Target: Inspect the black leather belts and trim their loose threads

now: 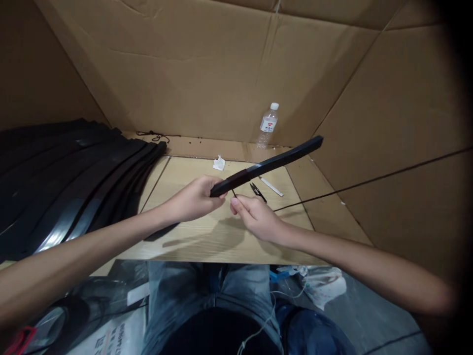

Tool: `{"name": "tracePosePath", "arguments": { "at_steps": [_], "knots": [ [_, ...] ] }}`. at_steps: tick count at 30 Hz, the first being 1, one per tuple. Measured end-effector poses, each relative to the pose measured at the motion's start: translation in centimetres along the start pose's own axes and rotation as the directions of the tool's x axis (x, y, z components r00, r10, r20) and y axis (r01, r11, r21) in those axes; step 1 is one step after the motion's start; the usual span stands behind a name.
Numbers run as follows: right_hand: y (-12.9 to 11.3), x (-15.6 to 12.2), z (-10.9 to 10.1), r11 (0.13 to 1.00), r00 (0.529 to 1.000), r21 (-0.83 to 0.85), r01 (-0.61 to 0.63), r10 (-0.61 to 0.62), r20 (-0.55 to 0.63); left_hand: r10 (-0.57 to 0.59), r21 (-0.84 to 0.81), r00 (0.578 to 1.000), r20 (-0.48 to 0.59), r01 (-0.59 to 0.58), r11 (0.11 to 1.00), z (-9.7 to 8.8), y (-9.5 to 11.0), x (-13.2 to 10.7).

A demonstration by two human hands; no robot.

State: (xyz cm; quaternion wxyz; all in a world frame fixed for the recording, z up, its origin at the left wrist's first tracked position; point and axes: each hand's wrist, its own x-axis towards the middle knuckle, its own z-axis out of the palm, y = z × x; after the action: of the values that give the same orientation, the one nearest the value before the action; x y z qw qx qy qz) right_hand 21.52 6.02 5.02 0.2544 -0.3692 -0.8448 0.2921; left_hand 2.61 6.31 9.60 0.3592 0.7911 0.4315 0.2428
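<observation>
Strips of long, curved, glossy black material (92,177) lie piled at the far left, their ends fanned toward the pale wood-grain tabletop (203,241). Behind their tips, a tangled thin dark string (153,135) rests on the brown cardboard (207,74). Next comes the left hand (201,199), closed round the lower end of a long, slightly bent black bar (284,159); no gap shows between palm and bar, though the far fingers are partly hidden. This bar is held above the tabletop, rising to the right, with a ribbed dark band near the gripped end. Beyond it sits a crumpled white paper scrap (219,163). Just right of the left hand, the right hand (258,217) has its thumb and forefinger pinched together on a short stretch of thin dark cord (234,193) that reaches up to the bar's underside; its other fingers are curled in. Near its knuckles lie small black snips (258,193) and a slim white stick (271,186). Farther back, a clear plastic bottle with a white cap (269,123) stands against the cardboard. A taut dark line (354,185) runs from behind the right hand to the right edge; whether it joins the pinched cord is hidden.
</observation>
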Motion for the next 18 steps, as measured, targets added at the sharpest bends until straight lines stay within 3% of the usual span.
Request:
{"name": "tracePosePath", "arguments": {
  "at_steps": [2,4,5,6,7,8,10,12,14,16,18],
  "knots": [
    [0.8,0.6,-1.0,0.996,0.990,0.008,0.089,-0.090,0.105,0.000,-0.141,0.987,0.160,0.023,0.990,-0.2,0.6,-0.5],
    [1.1,1.4,-2.5,0.986,0.940,0.003,0.169,-0.162,0.299,0.017,-0.150,0.957,0.290,0.028,0.988,-0.6,1.1,-1.1],
    [1.0,1.9,-3.3,0.988,0.902,-0.019,0.154,-0.132,0.411,0.024,-0.108,0.940,0.342,0.014,0.994,-0.8,1.3,-1.4],
    [0.8,2.4,-4.1,0.991,0.852,-0.027,0.130,-0.098,0.515,0.023,-0.034,0.920,0.392,-0.011,0.999,-0.9,1.3,-1.7],
    [0.5,2.9,-4.8,0.989,0.759,-0.050,0.141,-0.075,0.647,0.012,0.075,0.902,0.431,-0.049,0.996,-1.0,1.3,-1.9],
    [0.1,3.3,-5.4,0.984,0.709,-0.076,0.163,-0.063,0.702,-0.004,0.213,0.891,0.454,-0.104,0.972,-0.9,1.1,-2.1],
    [-0.8,4.1,-5.9,0.973,0.654,-0.117,0.197,-0.042,0.755,-0.022,0.505,0.891,0.454,-0.237,0.830,-0.4,0.7,-2.3],
    [-1.5,4.5,-5.8,0.973,0.697,-0.164,0.165,0.002,0.717,-0.018,0.720,0.919,0.393,-0.295,0.628,0.1,0.3,-2.1],
    [-2.1,4.4,-5.1,0.980,0.790,-0.198,0.026,0.101,0.605,-0.055,0.848,0.965,0.257,-0.198,0.492,0.5,-0.1,-1.7],
    [-2.7,4.0,-4.1,0.970,0.858,-0.169,-0.173,0.232,0.458,-0.100,0.901,0.992,0.076,-0.025,0.434,0.4,-0.2,-1.1],
    [-3.1,3.3,-3.0,0.951,0.892,-0.087,-0.295,0.307,0.333,-0.116,0.892,0.992,-0.055,0.101,0.441,0.0,-0.3,-0.5]
  ]
}}
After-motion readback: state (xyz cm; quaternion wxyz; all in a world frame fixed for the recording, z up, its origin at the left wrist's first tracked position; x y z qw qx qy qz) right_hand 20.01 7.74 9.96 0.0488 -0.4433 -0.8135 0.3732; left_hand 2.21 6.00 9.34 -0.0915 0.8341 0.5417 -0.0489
